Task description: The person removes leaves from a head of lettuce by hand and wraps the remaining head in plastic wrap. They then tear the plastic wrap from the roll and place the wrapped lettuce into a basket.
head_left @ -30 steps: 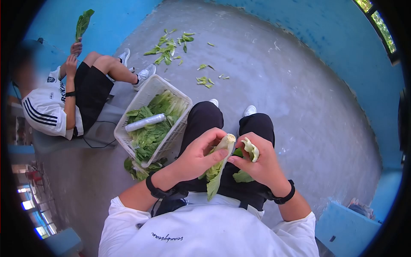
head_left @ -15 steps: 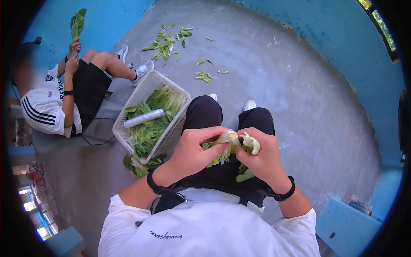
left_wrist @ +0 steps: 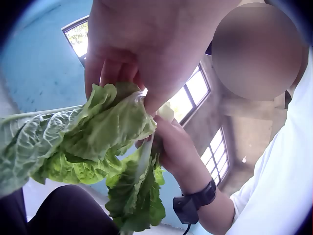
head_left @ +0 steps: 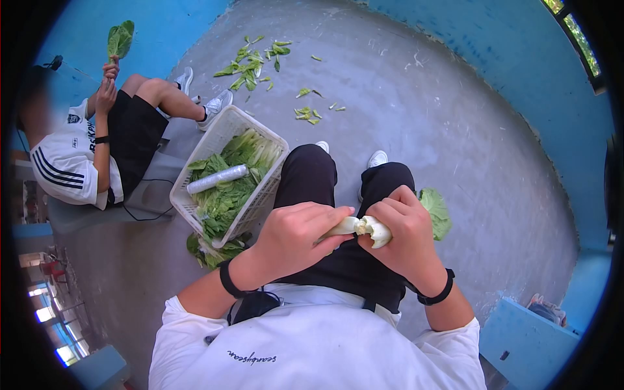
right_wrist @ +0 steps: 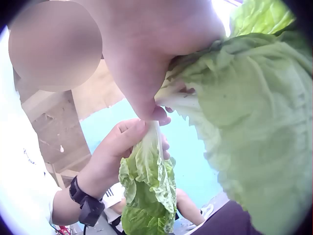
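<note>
Above my lap, my left hand [head_left: 294,235] pinches a small leafy Chinese cabbage [head_left: 343,226] near its pale cut base, and its crinkled green leaves [right_wrist: 150,191] hang below the fingers in the right wrist view. My right hand [head_left: 408,229] grips loose cabbage leaves [head_left: 437,214], whose broad green blades stick out past its far side. Their whitish stalk ends [head_left: 378,233] show at the thumb side, right against the cabbage base. The two hands are close together, fingertips nearly meeting in the right wrist view.
To the left, a white plastic crate [head_left: 180,199] holds leafy cabbages and a clear film roll [head_left: 218,179]. More greens [head_left: 211,252] lie beside it. Leaf scraps [head_left: 247,70] are scattered on the grey floor. Another person [head_left: 71,156] sits at the left, holding a leafy green [head_left: 120,40].
My left hand has tilted the cabbage so its base points right, and the hands have come closer together. The leaves in my right hand have swung outward to the right.
</note>
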The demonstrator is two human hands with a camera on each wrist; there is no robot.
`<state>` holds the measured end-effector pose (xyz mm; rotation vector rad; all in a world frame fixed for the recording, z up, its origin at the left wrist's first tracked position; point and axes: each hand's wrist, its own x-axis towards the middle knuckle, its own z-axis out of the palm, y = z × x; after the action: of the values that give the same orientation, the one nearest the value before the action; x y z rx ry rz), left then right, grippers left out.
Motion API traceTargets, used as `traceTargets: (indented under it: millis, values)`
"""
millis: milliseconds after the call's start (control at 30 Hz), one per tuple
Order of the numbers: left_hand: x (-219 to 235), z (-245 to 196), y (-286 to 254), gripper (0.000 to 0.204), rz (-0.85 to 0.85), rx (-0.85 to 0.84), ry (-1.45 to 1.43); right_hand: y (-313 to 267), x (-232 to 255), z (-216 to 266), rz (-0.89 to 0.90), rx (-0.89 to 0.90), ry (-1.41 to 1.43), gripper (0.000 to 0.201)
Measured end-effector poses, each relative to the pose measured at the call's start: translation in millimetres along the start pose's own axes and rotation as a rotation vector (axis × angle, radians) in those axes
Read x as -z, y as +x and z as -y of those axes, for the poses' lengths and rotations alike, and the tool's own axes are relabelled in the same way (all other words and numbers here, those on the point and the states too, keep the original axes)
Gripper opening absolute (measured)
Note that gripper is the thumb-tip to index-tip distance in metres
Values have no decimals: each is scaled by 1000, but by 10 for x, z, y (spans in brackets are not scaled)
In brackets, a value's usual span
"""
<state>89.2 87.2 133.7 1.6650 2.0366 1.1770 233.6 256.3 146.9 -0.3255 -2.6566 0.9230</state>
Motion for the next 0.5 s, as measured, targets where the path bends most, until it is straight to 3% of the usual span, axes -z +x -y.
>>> traceTargets:
  millis: [67,167,267,400,500]
  values:
    - [4,9,-4,40,-7,-23,4,20,7,-9,-31,64,5,24]
    - [51,18,22,38,25,-29,34,-29,92,-58,174,10,-29,28]
    - [144,30,53,34,94,-38,59,-38,115,-117,210,5,-17,28]
    - [413,183,31,31,111,186,-224,-33,365,-386,27,-241,-63,24]
    - [359,240,-41,35,98,495,-920,14,462,-355,5,-292,205,20]
